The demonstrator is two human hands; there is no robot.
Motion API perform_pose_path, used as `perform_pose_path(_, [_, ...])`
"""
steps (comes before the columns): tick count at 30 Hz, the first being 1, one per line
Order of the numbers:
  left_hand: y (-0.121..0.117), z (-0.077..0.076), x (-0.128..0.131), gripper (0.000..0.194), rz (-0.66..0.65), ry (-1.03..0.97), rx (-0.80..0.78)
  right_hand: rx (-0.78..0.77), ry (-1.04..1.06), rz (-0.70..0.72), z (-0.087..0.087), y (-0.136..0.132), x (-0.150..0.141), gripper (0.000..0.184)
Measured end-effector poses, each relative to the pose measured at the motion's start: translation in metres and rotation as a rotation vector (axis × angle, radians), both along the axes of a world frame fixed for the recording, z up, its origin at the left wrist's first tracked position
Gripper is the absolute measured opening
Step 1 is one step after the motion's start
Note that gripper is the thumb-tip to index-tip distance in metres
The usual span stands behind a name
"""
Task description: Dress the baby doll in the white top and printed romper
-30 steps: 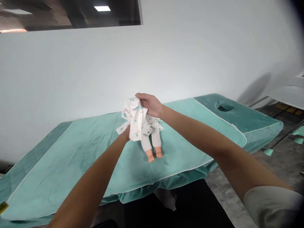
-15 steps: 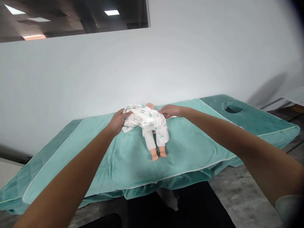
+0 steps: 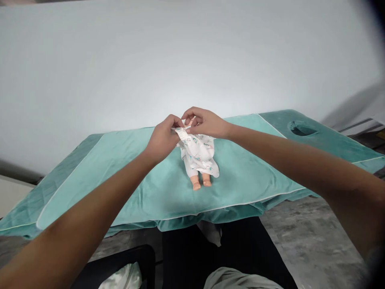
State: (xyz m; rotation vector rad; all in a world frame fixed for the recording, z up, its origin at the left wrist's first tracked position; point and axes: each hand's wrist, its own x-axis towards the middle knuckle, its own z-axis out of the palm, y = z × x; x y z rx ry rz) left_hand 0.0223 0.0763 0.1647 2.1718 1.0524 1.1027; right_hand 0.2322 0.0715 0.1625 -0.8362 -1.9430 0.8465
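Note:
A baby doll (image 3: 196,183) lies on its back on the green bed, its bare feet pointing towards me. Over its body is a white baby garment (image 3: 200,151) with a small coloured print, and white trouser legs (image 3: 189,167) show below. My left hand (image 3: 165,136) is closed on a bunched edge of the garment by the doll's upper body. Close against it, my right hand (image 3: 204,121) is bent over the doll's head, thumb and fingers pinched at the same gathered cloth. Both hands hide most of the doll's head and arms.
The padded bed (image 3: 144,192) has a green cover and a face hole (image 3: 300,128) at its right end. A pale wall (image 3: 120,68) rises directly behind it. Below left, a black chair or bin edge (image 3: 147,257) surrounds some pale printed cloth (image 3: 124,277).
Both hands have come together over the doll's upper body; the left moved right and up with the garment. The cloth now hangs across the doll's front. My view has tilted down.

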Motion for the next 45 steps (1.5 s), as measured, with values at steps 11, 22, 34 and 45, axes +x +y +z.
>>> perform_pose_path(11, [-0.001,-0.013,0.0,0.014,0.125,-0.104,0.134,0.093,-0.058,-0.082,-0.013,-0.025,0.005,0.04])
perform_pose_path(22, [-0.02,-0.008,0.005,0.028,-0.264,-0.28,-0.322,-0.076,0.072,-0.059,-0.006,-0.024,-0.007,0.042])
perform_pose_path(34, [-0.021,0.035,-0.013,0.004,-0.269,-0.444,-0.178,0.077,0.055,-0.008,0.043,-0.031,-0.019,0.041])
perform_pose_path(45, [-0.027,0.056,-0.015,0.016,-0.191,-0.623,-0.262,0.095,0.006,0.014,0.044,-0.027,-0.016,0.036])
